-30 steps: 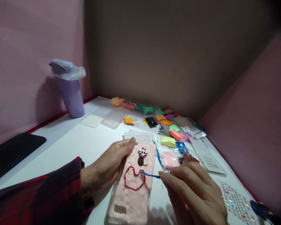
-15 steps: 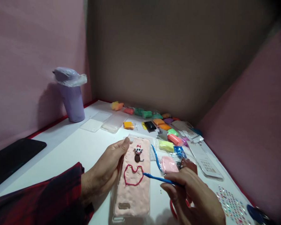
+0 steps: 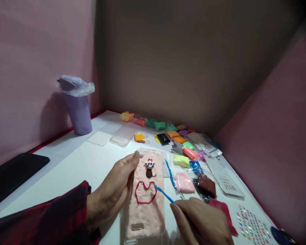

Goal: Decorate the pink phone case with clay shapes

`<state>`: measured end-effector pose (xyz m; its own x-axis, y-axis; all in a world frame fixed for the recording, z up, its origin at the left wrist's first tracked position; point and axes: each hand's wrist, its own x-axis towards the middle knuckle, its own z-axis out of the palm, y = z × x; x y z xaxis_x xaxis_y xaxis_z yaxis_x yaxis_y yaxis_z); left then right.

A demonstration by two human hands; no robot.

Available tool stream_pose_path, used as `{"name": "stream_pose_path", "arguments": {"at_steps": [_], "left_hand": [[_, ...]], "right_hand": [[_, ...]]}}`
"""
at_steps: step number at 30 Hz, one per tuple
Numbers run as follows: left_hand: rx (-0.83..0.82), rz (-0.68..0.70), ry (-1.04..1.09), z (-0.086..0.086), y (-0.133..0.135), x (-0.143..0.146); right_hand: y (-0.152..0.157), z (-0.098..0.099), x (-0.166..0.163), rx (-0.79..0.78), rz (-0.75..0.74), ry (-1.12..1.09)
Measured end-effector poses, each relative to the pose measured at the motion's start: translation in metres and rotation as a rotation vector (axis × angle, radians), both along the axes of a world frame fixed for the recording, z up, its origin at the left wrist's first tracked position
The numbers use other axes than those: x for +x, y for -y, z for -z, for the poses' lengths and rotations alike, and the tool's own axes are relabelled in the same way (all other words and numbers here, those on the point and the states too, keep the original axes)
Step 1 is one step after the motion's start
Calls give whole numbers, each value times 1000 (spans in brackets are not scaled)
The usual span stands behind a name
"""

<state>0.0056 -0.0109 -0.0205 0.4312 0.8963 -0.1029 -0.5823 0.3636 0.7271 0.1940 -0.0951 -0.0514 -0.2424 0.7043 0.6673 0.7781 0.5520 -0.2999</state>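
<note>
The white bench (image 3: 97, 163) carries a purple tumbler (image 3: 79, 115) at its far left; clear plastic wrap (image 3: 75, 85) covers the lid, and the inside is hidden. Clear packets to the right hold coloured blocks: yellow (image 3: 181, 161), pale pink (image 3: 184, 182) and brown (image 3: 206, 186) among the nearest.

The left hand (image 3: 114, 187) has its grip closed on the upper left edge of a phone case (image 3: 146, 216), thumb near the top corner and fingers behind. The right hand (image 3: 202, 219) keeps a pinched grip, thumb and forefinger together on a slim blue tool (image 3: 165, 193).

The case is held over the bench, between the hands and in front of the packets. Its back has a bumpy pale-pink coating inside clear edges, with an oblong opening low down. A crimson heart-like outline (image 3: 146, 203) crosses its middle, below a small cat figure (image 3: 149, 173) with a red bow. The tool's tip is at the outline's upper right curve.
</note>
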Motion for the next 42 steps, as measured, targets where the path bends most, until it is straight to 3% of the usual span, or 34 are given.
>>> {"name": "stream_pose_path", "arguments": {"at_steps": [17, 42], "left_hand": [[-51, 14, -6, -4, 1, 3], [-21, 48, 21, -2, -1, 2]], "right_hand": [[-1, 1, 2, -29, -32, 74], [-4, 7, 2, 70, -34, 136]]}}
